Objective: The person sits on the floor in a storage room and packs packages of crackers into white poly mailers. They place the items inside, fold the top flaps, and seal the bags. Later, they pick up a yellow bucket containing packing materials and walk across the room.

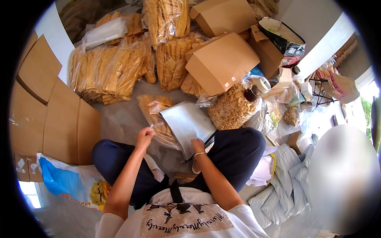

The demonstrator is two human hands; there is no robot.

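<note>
Between my knees lies a silver-grey plastic mailing bag (191, 121), its open sheet slanting toward my right leg. My right hand (197, 146) is closed on the near part of this bag, close to its dark edge. Just left of it, on the floor, rests a clear plastic bag (156, 113) of brown dried strips with a small label on top. My left hand (145, 137) has its fingers pinched at the clear bag's near left edge. The mailing bag overlaps part of the clear bag and hides its right side.
Large clear bags of brown strips (111, 65) are piled ahead, beside open cardboard boxes (224, 63). A bag of curled dried pieces (232, 107) stands beyond my right knee. Cardboard cartons (59, 119) line the left. Grey packed parcels (281, 190) lie at the right.
</note>
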